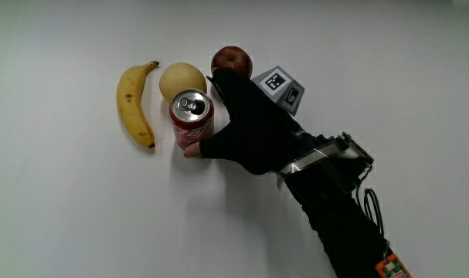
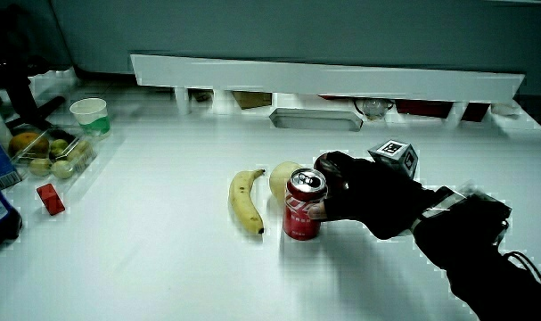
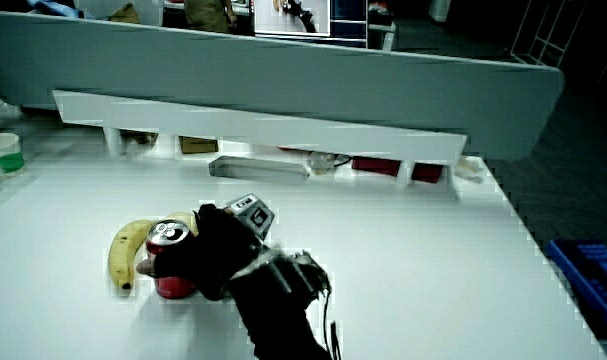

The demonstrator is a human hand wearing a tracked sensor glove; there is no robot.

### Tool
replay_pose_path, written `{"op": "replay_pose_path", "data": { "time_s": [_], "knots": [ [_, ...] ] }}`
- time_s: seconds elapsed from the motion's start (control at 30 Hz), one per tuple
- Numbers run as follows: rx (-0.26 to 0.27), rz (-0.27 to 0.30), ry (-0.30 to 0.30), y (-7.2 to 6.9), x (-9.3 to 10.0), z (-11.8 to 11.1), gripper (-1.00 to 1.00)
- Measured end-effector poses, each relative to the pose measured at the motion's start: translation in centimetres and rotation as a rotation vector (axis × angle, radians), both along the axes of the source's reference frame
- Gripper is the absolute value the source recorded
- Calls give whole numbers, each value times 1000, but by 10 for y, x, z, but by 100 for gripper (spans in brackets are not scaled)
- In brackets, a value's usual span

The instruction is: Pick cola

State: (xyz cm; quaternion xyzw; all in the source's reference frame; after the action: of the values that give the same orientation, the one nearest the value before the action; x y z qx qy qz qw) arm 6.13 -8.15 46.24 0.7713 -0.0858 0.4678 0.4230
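A red cola can (image 1: 191, 118) stands upright on the white table, between the banana (image 1: 135, 104) and the hand. The gloved hand (image 1: 246, 123) wraps around the can's side, with the thumb at the can's nearer side and the fingers at its farther side. In both side views the can (image 2: 303, 206) (image 3: 169, 259) rests on the table with the hand (image 2: 364, 194) (image 3: 213, 254) closed on it. The patterned cube (image 1: 280, 86) sits on the back of the hand.
A pale round fruit (image 1: 182, 79) and a red apple (image 1: 231, 60) lie just farther from the person than the can. In a side view a tray of fruit (image 2: 52, 152), a cup (image 2: 89, 114) and a small red block (image 2: 50, 198) sit near the table's edge.
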Motion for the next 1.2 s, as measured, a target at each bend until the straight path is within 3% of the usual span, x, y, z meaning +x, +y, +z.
{"op": "replay_pose_path", "data": {
  "time_s": [0.4, 1.2],
  "knots": [
    [5, 59, -24, 3, 5, 10, 0],
    [142, 203, -77, 7, 10, 6, 92]
  ]
}}
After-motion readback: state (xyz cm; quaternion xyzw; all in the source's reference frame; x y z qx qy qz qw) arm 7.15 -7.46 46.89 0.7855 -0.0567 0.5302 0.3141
